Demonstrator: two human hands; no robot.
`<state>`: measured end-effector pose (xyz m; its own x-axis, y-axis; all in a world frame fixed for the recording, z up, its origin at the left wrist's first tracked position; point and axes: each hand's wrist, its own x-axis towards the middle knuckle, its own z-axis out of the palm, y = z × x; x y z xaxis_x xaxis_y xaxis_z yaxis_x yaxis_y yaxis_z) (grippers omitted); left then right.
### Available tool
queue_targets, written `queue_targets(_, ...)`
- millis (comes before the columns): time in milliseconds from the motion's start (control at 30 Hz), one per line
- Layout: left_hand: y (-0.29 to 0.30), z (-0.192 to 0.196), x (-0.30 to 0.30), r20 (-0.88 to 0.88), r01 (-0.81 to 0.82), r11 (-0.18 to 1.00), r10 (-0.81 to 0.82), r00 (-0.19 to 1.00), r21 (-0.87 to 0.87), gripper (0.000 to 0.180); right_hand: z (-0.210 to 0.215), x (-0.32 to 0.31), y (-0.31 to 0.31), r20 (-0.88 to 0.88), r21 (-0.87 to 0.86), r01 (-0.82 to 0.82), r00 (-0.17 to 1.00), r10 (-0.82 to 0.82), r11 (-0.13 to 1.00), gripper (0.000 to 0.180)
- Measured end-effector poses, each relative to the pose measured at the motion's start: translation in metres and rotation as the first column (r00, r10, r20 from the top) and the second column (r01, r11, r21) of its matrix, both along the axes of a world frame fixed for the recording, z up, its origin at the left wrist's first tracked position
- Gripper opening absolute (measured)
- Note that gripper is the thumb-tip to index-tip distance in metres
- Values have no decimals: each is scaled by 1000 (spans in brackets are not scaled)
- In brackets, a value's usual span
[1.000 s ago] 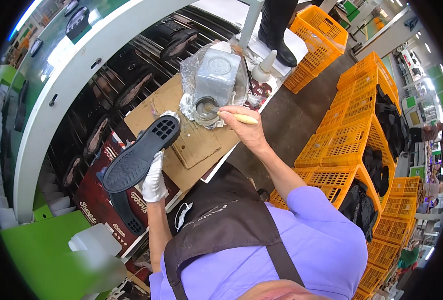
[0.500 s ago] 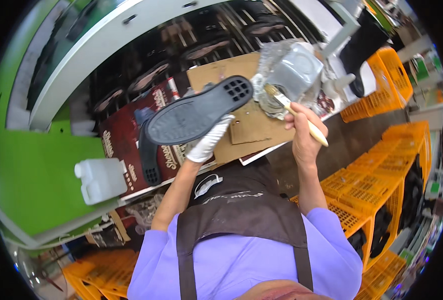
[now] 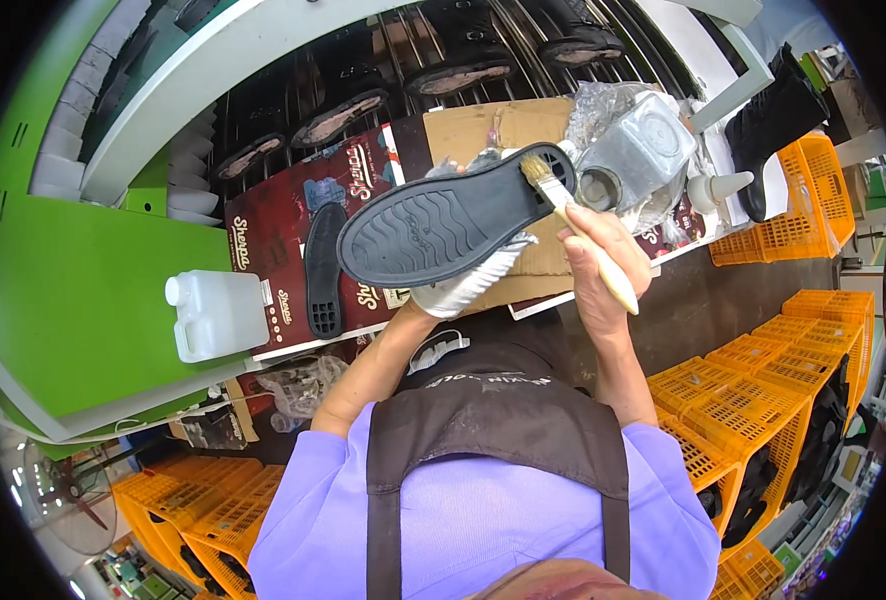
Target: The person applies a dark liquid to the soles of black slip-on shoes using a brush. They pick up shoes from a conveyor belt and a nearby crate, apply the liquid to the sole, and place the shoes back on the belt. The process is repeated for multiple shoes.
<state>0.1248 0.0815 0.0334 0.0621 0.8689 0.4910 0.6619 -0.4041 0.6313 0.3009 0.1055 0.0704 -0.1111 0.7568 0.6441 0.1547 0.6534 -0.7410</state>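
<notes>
In my gloved left hand point(image 3: 468, 285) rests a black shoe sole point(image 3: 433, 225), its inner face turned up and its heel end pointing right. The fingers are mostly hidden under the sole. My bare right hand point(image 3: 606, 262) grips a paintbrush point(image 3: 603, 262) with a pale handle, and its bristles touch the heel end of the sole. Just right of the brush tip, a cut-open clear plastic jug point(image 3: 643, 145) lies on its side on crumpled plastic. Another black sole point(image 3: 325, 270) lies on the dark red cardboard to the left.
A white plastic canister point(image 3: 221, 315) stands at the left on the green surface point(image 3: 83, 320). Black boots point(image 3: 458, 55) sit on a rack of metal rollers at the back. A white squeeze bottle point(image 3: 718, 190) is beyond the jug. Orange crates point(image 3: 738, 400) line the right side.
The brush has moved left from beside the jug onto the heel end of the sole. My left hand has brought the sole a little to the right.
</notes>
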Motion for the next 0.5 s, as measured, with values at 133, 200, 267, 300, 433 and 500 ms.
queue_targets(133,-4,-7,4,507,210,963,-98,856,-168,57,-3,-4,0,-3,20,-17,1000,17,1000,28)
queue_targets(200,-4,-14,-1,312,191,976,-149,938,-109,56,-3,-7,-2,-12,15,-30,999,30,999,28)
queue_targets(267,-4,-13,-1,235,167,983,-146,961,-72,55,-4,-10,-3,-11,20,-41,999,41,999,28)
queue_targets(300,-4,-10,3,261,149,987,-128,957,-66,55,-6,-11,-3,-6,29,-44,999,44,999,28)
queue_targets(433,2,-1,2,-32,48,995,-45,998,91,55,-8,-16,-6,-20,30,-45,999,46,999,28)
queue_targets(500,3,-10,1,-29,67,992,-64,998,109,56,-9,-19,-7,-36,21,-72,997,73,997,27)
